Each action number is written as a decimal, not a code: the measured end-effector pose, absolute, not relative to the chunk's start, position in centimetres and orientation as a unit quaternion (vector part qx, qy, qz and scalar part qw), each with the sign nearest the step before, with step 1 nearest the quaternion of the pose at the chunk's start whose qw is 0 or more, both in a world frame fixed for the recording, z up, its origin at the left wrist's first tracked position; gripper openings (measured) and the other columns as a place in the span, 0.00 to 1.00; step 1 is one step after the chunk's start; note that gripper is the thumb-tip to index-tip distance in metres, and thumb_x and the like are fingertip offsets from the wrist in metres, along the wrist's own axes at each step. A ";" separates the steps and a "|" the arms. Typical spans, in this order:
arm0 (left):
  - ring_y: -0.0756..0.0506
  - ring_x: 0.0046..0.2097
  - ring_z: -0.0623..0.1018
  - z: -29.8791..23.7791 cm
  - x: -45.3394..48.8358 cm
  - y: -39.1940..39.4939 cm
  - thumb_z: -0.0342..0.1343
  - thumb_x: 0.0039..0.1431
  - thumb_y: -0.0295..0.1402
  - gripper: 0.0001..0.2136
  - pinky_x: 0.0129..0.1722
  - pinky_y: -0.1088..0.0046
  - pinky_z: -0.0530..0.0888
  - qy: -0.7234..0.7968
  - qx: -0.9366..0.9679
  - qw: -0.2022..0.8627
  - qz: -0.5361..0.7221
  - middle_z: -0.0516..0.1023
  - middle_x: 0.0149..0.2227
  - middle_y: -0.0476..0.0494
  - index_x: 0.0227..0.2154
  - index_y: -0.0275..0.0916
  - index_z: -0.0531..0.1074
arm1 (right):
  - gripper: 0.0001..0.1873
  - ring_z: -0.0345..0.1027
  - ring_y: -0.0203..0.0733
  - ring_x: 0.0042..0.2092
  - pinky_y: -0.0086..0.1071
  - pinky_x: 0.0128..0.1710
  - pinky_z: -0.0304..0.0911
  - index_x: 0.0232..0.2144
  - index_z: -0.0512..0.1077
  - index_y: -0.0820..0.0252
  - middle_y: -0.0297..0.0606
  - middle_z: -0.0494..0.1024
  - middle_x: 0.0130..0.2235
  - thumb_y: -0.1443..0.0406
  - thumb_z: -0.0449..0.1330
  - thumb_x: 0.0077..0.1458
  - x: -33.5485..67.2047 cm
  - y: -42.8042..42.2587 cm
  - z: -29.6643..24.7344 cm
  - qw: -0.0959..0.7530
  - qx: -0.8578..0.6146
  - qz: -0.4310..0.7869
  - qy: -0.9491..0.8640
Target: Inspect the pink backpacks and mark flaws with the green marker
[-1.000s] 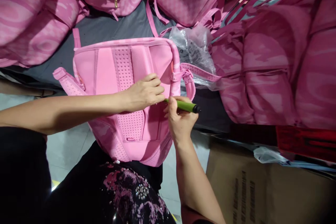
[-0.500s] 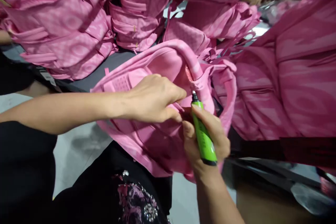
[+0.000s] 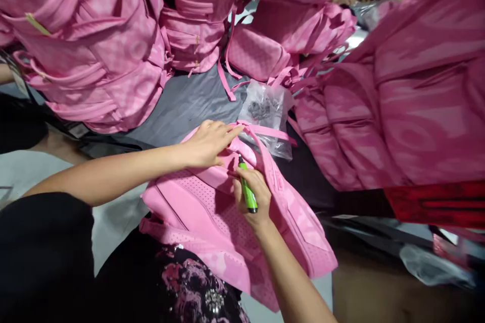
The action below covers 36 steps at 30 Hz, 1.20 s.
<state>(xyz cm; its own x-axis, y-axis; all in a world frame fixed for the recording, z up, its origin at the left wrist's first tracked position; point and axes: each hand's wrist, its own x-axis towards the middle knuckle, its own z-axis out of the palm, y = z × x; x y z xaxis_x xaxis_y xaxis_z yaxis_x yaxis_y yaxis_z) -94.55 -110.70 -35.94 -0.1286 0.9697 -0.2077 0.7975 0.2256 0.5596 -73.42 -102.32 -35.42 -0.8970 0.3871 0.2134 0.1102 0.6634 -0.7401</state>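
My right hand (image 3: pixel 252 189) is closed around a green marker pen (image 3: pixel 248 194) with black ends. Its tip points up at the top of a pink backpack (image 3: pixel 212 202), close to a fold of cloth. The backpack lies tilted across my lap and the table edge, dotted mesh panel and straps facing up. Over its top edge, my left hand (image 3: pixel 208 144) grips the fabric, index finger stretched along it and thumb lower down. The remaining left fingers are partly hidden.
Stacked pink backpacks stand at the left (image 3: pixel 102 50), the back (image 3: pixel 197 20) and the right (image 3: pixel 428 86). A clear plastic bag (image 3: pixel 267 111) with small dark items lies on the grey table cover (image 3: pixel 189 96). Part of another person shows at the left edge.
The backpack has turned, its mesh panel and straps now showing instead of the open inside. Both hands have shifted left with it, the pen still in my right. The plastic bag has come into view.
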 end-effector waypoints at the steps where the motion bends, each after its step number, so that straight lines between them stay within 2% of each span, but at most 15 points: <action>1: 0.34 0.60 0.66 -36.1 -94.5 -110.0 0.66 0.56 0.40 0.40 0.56 0.57 0.63 0.728 0.607 0.293 0.126 0.65 0.64 0.31 0.67 0.36 0.54 | 0.20 0.75 0.48 0.42 0.45 0.43 0.70 0.52 0.71 0.54 0.42 0.79 0.41 0.73 0.59 0.58 -73.2 -102.5 -35.0 0.167 -0.144 0.388 -0.895; 3: 0.34 0.56 0.69 -36.4 -94.2 -109.2 0.66 0.55 0.44 0.40 0.53 0.58 0.64 0.721 0.616 0.307 0.080 0.70 0.60 0.33 0.67 0.37 0.56 | 0.20 0.75 0.49 0.42 0.46 0.44 0.68 0.51 0.71 0.54 0.42 0.79 0.40 0.73 0.60 0.57 -72.7 -103.0 -34.3 0.151 -0.142 0.385 -0.899; 5: 0.34 0.56 0.69 -36.7 -93.7 -109.1 0.65 0.55 0.45 0.42 0.53 0.57 0.64 0.719 0.627 0.291 0.068 0.70 0.60 0.33 0.68 0.37 0.54 | 0.20 0.74 0.51 0.43 0.48 0.45 0.68 0.51 0.71 0.55 0.44 0.78 0.40 0.73 0.60 0.55 -71.9 -103.2 -34.0 0.145 -0.127 0.380 -0.905; 8: 0.31 0.65 0.62 -37.0 -92.4 -109.7 0.66 0.54 0.47 0.51 0.62 0.49 0.57 0.710 0.650 0.258 0.084 0.57 0.68 0.28 0.71 0.36 0.41 | 0.21 0.74 0.53 0.47 0.51 0.48 0.68 0.54 0.70 0.57 0.48 0.78 0.44 0.70 0.60 0.57 -70.7 -102.8 -33.9 0.119 -0.111 0.387 -0.908; 11: 0.29 0.70 0.52 -37.4 -90.7 -109.4 0.67 0.52 0.49 0.56 0.65 0.41 0.50 0.688 0.675 0.250 0.092 0.46 0.73 0.29 0.72 0.41 0.35 | 0.18 0.74 0.53 0.45 0.50 0.45 0.68 0.53 0.71 0.59 0.48 0.79 0.41 0.65 0.58 0.60 -69.9 -101.8 -33.8 0.098 -0.122 0.406 -0.900; 14: 0.30 0.69 0.55 -37.7 -89.1 -108.1 0.69 0.51 0.45 0.56 0.64 0.43 0.56 0.681 0.685 0.247 0.073 0.47 0.73 0.31 0.72 0.45 0.34 | 0.16 0.75 0.51 0.43 0.48 0.44 0.68 0.51 0.71 0.57 0.45 0.80 0.39 0.65 0.57 0.61 -68.8 -101.2 -33.7 0.085 -0.157 0.410 -0.894; 16: 0.31 0.68 0.58 -37.7 -88.2 -107.2 0.66 0.55 0.40 0.52 0.62 0.46 0.60 0.681 0.688 0.245 0.062 0.48 0.72 0.31 0.72 0.45 0.34 | 0.18 0.76 0.51 0.43 0.48 0.45 0.69 0.53 0.70 0.56 0.45 0.80 0.41 0.66 0.57 0.61 -67.8 -101.1 -33.6 0.068 -0.192 0.414 -0.887; 19: 0.32 0.68 0.59 -37.5 -87.5 -106.5 0.55 0.64 0.34 0.41 0.63 0.46 0.60 0.674 0.693 0.253 0.052 0.48 0.72 0.30 0.72 0.41 0.38 | 0.22 0.78 0.48 0.43 0.45 0.43 0.73 0.58 0.64 0.54 0.44 0.80 0.44 0.66 0.57 0.61 -66.7 -100.7 -33.1 0.042 -0.266 0.431 -0.861; 22: 0.31 0.68 0.60 -37.3 -87.3 -106.5 0.51 0.65 0.32 0.34 0.63 0.44 0.59 0.681 0.685 0.258 0.036 0.47 0.72 0.29 0.71 0.37 0.46 | 0.18 0.78 0.46 0.43 0.43 0.45 0.72 0.53 0.68 0.53 0.42 0.81 0.44 0.67 0.59 0.61 -67.1 -99.2 -32.0 -0.023 -0.252 0.424 -0.869; 25: 0.32 0.67 0.60 -37.4 -87.2 -106.5 0.54 0.64 0.31 0.34 0.62 0.45 0.61 0.691 0.679 0.247 0.035 0.49 0.72 0.30 0.70 0.37 0.49 | 0.14 0.77 0.46 0.47 0.43 0.50 0.69 0.50 0.73 0.55 0.41 0.82 0.46 0.64 0.62 0.61 -68.9 -97.2 -30.8 -0.114 -0.202 0.436 -0.870; 28: 0.32 0.67 0.60 -37.6 -87.1 -106.3 0.55 0.63 0.30 0.34 0.62 0.46 0.61 0.698 0.671 0.248 0.037 0.50 0.72 0.31 0.70 0.38 0.50 | 0.12 0.77 0.47 0.47 0.43 0.49 0.69 0.47 0.76 0.58 0.42 0.83 0.47 0.63 0.61 0.62 -70.9 -95.9 -30.2 -0.192 -0.190 0.442 -0.855; 31: 0.33 0.67 0.61 -37.6 -86.8 -106.0 0.56 0.62 0.28 0.35 0.63 0.46 0.60 0.710 0.654 0.257 0.034 0.50 0.72 0.32 0.70 0.38 0.50 | 0.11 0.78 0.51 0.42 0.48 0.46 0.68 0.44 0.78 0.62 0.44 0.84 0.41 0.66 0.60 0.61 -71.8 -95.7 -29.9 -0.261 -0.162 0.347 -0.886; 33: 0.33 0.66 0.62 -37.4 -86.7 -105.7 0.56 0.62 0.27 0.35 0.63 0.47 0.60 0.716 0.646 0.262 0.034 0.51 0.72 0.32 0.70 0.38 0.51 | 0.12 0.77 0.53 0.41 0.50 0.47 0.66 0.46 0.78 0.63 0.46 0.84 0.40 0.68 0.58 0.61 -71.8 -95.9 -29.7 -0.278 -0.144 0.286 -0.905; 36: 0.32 0.65 0.62 -37.2 -86.6 -105.3 0.54 0.63 0.27 0.33 0.62 0.48 0.61 0.717 0.639 0.275 0.036 0.52 0.71 0.32 0.69 0.38 0.52 | 0.14 0.77 0.52 0.42 0.50 0.50 0.64 0.47 0.77 0.64 0.46 0.84 0.40 0.68 0.58 0.61 -71.0 -95.9 -29.9 -0.256 -0.141 0.282 -0.914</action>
<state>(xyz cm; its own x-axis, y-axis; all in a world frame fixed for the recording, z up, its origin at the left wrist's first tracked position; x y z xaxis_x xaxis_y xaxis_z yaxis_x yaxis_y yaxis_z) -86.60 -105.29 -37.25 -0.0319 0.9368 -0.3485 0.8975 0.1803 0.4025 -71.01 -95.87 -29.93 -0.8285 0.1136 -0.5483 0.4030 0.8008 -0.4431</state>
